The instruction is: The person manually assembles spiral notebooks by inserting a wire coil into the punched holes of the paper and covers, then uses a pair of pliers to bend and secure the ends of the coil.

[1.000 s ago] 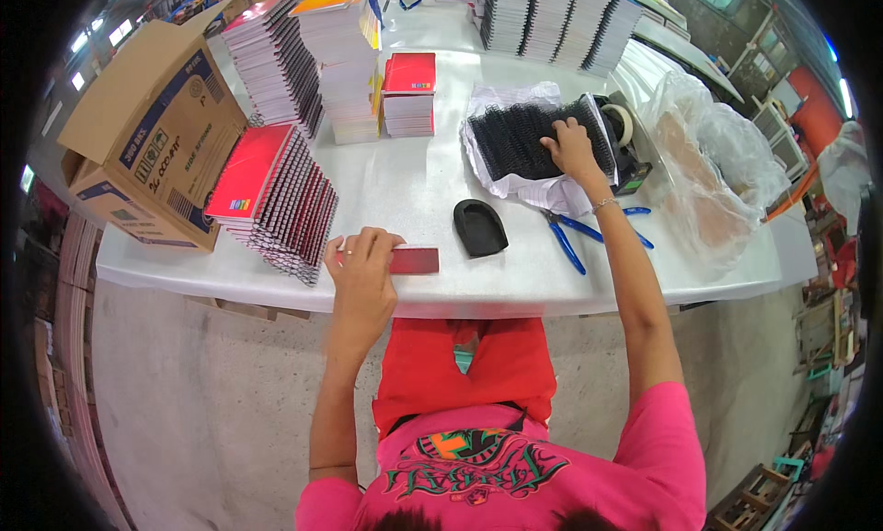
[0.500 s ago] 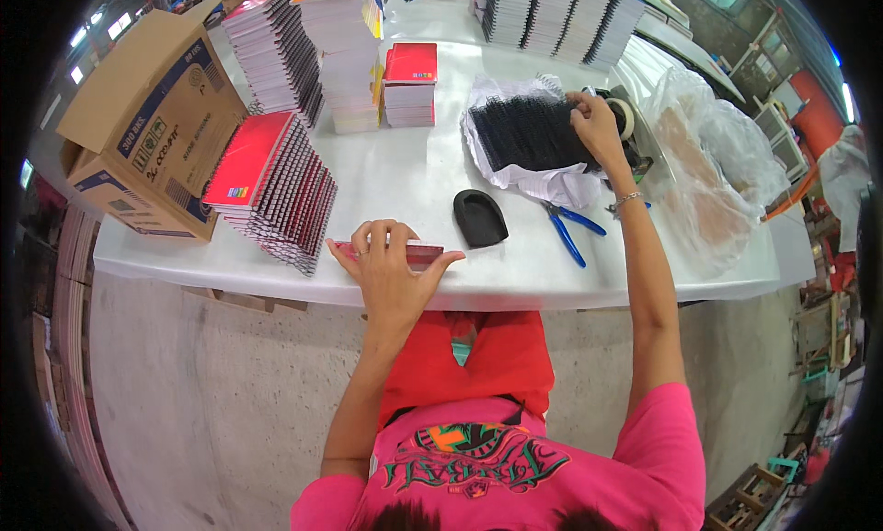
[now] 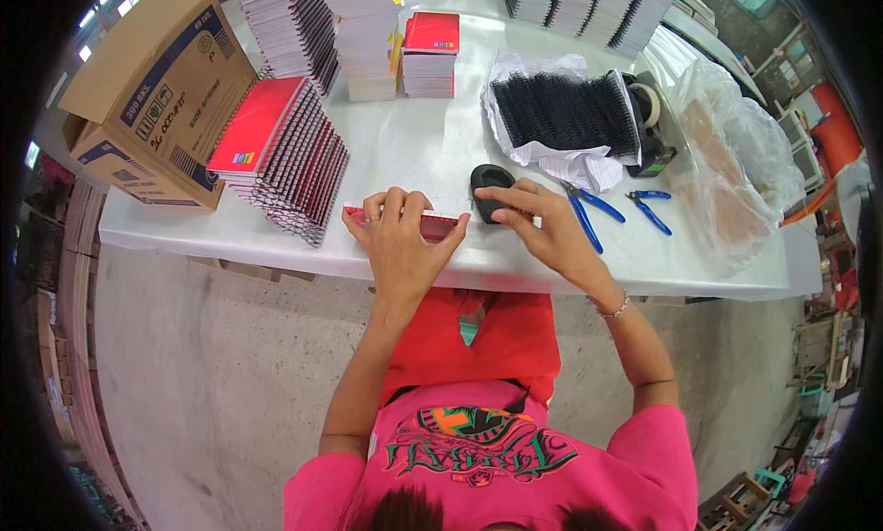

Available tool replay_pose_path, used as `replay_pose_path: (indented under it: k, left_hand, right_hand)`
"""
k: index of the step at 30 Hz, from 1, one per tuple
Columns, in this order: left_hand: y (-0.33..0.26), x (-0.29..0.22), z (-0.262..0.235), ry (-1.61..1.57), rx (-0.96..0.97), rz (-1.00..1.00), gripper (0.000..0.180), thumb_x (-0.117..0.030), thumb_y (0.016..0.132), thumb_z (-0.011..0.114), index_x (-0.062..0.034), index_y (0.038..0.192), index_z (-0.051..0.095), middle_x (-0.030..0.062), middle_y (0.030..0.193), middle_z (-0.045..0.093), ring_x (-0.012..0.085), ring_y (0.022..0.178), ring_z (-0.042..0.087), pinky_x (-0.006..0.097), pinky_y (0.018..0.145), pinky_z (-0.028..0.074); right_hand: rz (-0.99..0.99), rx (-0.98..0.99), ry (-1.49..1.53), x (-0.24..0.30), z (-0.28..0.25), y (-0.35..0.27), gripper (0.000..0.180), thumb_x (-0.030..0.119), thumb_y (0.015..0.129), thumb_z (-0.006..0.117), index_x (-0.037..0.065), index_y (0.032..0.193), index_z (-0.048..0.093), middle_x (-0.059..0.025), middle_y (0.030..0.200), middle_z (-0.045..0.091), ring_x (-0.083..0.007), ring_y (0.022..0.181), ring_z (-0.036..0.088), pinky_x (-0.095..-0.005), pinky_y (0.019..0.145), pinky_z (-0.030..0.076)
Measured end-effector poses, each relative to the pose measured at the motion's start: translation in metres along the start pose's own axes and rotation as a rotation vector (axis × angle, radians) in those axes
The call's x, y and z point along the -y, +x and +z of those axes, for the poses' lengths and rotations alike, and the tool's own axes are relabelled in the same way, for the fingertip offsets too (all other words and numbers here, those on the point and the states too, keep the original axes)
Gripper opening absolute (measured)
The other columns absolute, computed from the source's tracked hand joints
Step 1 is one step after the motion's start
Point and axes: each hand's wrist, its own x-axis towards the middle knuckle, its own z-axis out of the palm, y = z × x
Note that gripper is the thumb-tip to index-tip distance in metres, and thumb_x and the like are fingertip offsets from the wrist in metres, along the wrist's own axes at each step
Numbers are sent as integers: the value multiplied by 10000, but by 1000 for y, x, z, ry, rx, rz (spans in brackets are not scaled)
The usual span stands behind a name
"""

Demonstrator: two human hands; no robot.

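- White table (image 3: 414,154) over bare concrete floor (image 3: 212,365); cluttered shelves at the room's right edge.
- Thin red notebook (image 3: 432,225) at the near table edge, pressed flat under left hand (image 3: 400,241), fingers spread.
- Right hand (image 3: 538,223) just beside, fingertips pinched on something too small to tell, touching a black holder (image 3: 487,177).
- Brown cardboard box (image 3: 152,89) with blue print, far left; red-covered spiral notebook stack (image 3: 280,154) beside; black wire coils (image 3: 561,112) on white paper.

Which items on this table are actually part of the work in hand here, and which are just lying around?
In use:
left hand pressing down the red notebook
right hand at the notebook's end, beside the black oval holder
black spiral coils

Lying about:
blue pliers
tape dispenser
cardboard box
clear plastic bag
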Motion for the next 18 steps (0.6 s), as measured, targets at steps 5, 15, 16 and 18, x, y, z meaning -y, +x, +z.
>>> replay_pose_path:
  k: [5, 15, 16, 18]
  left_hand:
    - [1, 1, 1, -19, 8, 8, 444, -477, 678, 811, -118, 813, 589, 14, 897, 520, 245, 996, 476, 537, 940, 278]
    - [1, 5, -2, -12, 92, 6, 464, -509, 704, 774, -130, 904, 596, 6, 957, 520, 249, 1037, 479, 620, 960, 268]
    - [1, 6, -2, 1, 117, 4, 472, -524, 719, 758, -134, 931, 595, 5, 978, 515, 250, 1051, 479, 660, 974, 266]
    - [1, 7, -2, 45, 126, 4, 470, -498, 724, 754, -122, 952, 590, 17, 991, 520, 258, 1059, 479, 629, 980, 265]
  right_hand:
    - [-36, -53, 92, -15, 17, 0, 266, 24, 862, 626, 33, 1123, 677, -164, 888, 620, -236, 684, 519, -338, 659, 447]
    - [133, 86, 252, -8, 27, -5, 189, 101, 967, 565, 7, 1128, 597, -87, 866, 621, -156, 787, 569, -287, 729, 459]
    - [119, 107, 211, -5, 25, -3, 175, 108, 975, 552, 6, 1110, 595, -86, 857, 612, -159, 768, 563, -290, 706, 454]
    - [68, 71, 113, -3, 27, 0, 154, 125, 988, 532, 10, 1074, 588, -83, 843, 592, -167, 753, 552, -303, 703, 438]
